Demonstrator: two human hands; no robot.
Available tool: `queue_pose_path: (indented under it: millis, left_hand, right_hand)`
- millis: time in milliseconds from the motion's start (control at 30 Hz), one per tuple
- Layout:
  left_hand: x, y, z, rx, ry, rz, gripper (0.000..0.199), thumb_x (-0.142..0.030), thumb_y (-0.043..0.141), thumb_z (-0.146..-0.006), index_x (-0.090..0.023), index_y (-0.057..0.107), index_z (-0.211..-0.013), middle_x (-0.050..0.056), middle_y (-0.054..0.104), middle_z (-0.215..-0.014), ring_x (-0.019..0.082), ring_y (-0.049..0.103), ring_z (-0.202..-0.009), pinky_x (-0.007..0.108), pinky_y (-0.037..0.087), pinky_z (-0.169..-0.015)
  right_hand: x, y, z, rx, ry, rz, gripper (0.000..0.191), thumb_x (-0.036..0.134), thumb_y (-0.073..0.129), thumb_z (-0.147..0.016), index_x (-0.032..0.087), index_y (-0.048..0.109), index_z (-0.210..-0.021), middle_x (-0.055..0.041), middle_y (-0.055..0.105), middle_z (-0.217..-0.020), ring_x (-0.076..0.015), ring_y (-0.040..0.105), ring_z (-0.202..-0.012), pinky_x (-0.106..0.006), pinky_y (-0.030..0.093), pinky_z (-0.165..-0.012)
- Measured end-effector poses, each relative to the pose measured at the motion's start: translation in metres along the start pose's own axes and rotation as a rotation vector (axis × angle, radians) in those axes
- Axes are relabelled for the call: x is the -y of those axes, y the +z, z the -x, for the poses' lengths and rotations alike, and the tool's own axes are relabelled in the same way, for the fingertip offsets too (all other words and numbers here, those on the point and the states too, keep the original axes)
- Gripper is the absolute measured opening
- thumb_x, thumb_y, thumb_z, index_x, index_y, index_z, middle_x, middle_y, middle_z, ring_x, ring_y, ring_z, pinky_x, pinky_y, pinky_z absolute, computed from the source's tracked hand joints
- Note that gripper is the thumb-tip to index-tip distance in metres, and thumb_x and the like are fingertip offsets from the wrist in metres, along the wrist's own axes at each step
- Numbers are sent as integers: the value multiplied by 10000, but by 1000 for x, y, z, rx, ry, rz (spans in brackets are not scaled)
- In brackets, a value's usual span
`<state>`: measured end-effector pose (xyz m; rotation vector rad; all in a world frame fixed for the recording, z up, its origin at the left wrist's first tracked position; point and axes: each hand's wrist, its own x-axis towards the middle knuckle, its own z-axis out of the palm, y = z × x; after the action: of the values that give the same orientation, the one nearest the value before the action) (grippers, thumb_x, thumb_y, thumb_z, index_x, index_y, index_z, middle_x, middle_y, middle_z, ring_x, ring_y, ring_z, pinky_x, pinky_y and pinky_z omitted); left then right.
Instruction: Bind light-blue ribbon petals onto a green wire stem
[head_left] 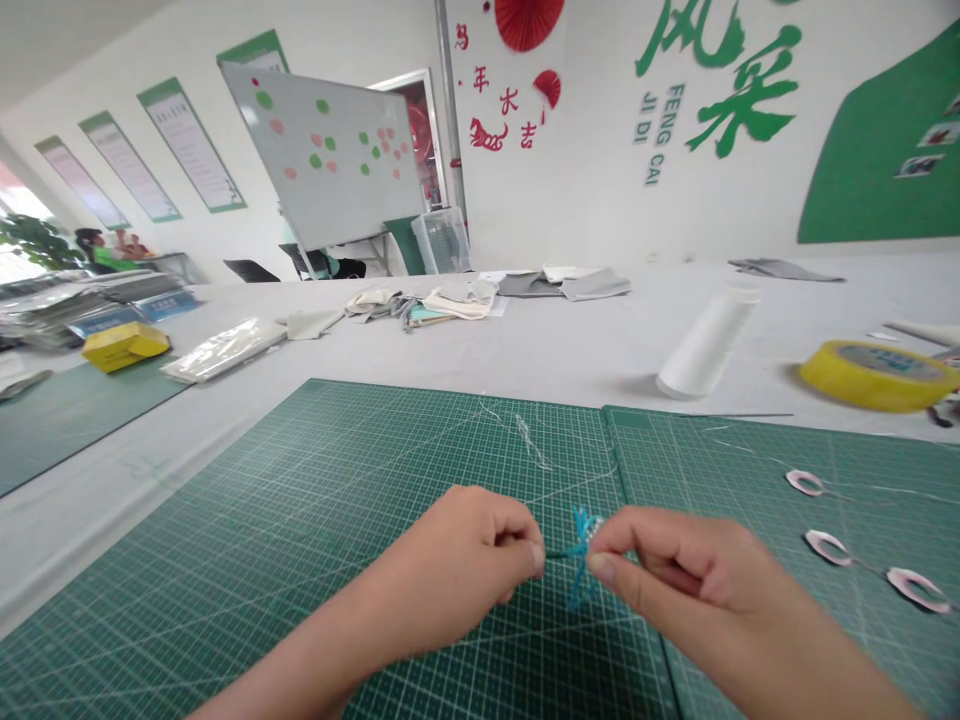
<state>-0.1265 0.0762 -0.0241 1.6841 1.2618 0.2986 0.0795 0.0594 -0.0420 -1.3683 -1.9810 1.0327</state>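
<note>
My left hand (465,565) and my right hand (675,570) pinch a small blue thread tuft (580,556) between them, above a green cutting mat (450,610). A thin dark stem runs from the tuft into my left fingertips. My right thumb and forefinger hold its pale, beaded-looking end, which is partly hidden. Loose white thread (532,443) lies on the mat beyond my hands. Off to the right, several pink loops on threads, such as one pink loop (828,548), rest on a second cutting mat (750,470).
A white thread cone (709,345) lies on its side on the grey table (450,340), with a roll of yellow tape (877,375) to its right. Fabric pieces (420,300), a yellow box (125,345) and plastic packets lie farther away. A seated person (319,262) is behind a whiteboard.
</note>
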Motion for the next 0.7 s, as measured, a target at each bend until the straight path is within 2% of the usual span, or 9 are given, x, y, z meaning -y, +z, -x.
queue_pose_path:
  millis: [100, 233, 467, 700]
  left_hand:
    - [1, 0, -7, -54, -9, 18, 184, -236, 501, -810, -171, 609, -677, -45, 508, -533, 97, 419, -490, 215, 297, -468]
    - [0, -2, -13, -88, -14, 111, 170, -239, 520, -804, -172, 580, -659, -50, 501, -524, 95, 407, -499, 223, 298, -492]
    - [3, -3, -19, -83, -21, 229, 161, -242, 536, -798, -173, 564, -656, -56, 489, -513, 95, 386, -488, 231, 295, -502]
    - [2, 0, -19, -125, -11, 228, 159, -242, 547, -812, -172, 573, -673, -55, 492, -516, 100, 421, -505, 234, 316, -526]
  right_hand:
    - [-1, 3, 1, -108, -149, 165, 235, 321, 515, -899, 246, 645, -718, 43, 504, -532, -127, 447, -469, -246, 332, -455]
    - [-7, 9, 2, -149, -280, 254, 211, 259, 488, -929, 245, 630, -773, 30, 617, -605, -137, 570, -519, -251, 403, -495]
    - [-9, 15, -1, -173, -307, 250, 254, 264, 462, -935, 244, 654, -770, -10, 653, -619, -155, 605, -532, -248, 467, -517]
    - [-10, 20, 0, -216, -318, 234, 232, 256, 466, -937, 249, 664, -817, -6, 668, -642, -160, 619, -533, -257, 481, -516]
